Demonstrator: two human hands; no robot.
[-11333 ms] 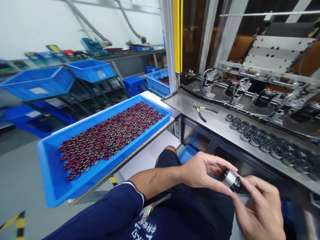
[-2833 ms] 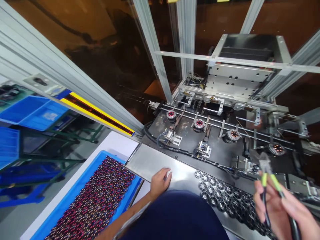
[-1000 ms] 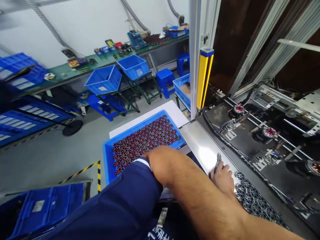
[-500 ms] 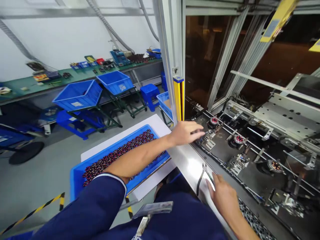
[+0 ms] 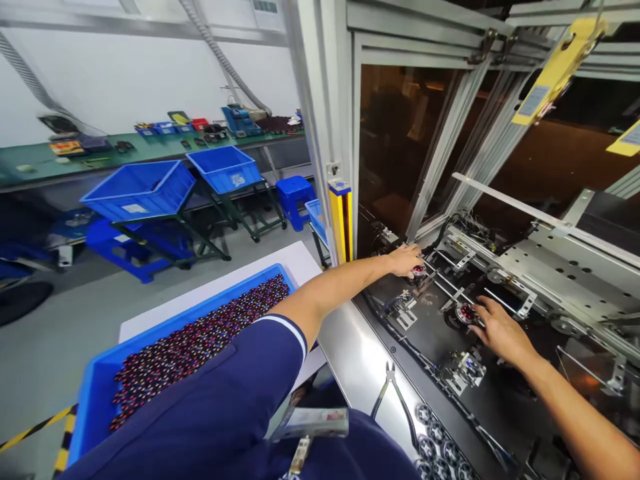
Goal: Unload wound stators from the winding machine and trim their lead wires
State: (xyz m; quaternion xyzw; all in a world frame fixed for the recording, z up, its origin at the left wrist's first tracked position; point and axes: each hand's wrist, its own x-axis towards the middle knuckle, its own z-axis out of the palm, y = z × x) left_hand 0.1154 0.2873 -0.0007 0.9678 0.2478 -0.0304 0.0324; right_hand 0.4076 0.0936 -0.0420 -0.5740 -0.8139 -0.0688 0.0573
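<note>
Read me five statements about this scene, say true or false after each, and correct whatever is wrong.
1. The left hand is at a red-marked round part in the machine. True.
2. The right hand holds the pliers. False: it is at a second red-marked part, and the pliers lie on the metal ledge.
3. The handles of the pliers are spread apart. True.
4. The large blue tray on the white board is empty. False: it contains many small dark parts with red on them.
5. Dark ring-shaped parts sit on the metal ledge near the pliers. True.
</note>
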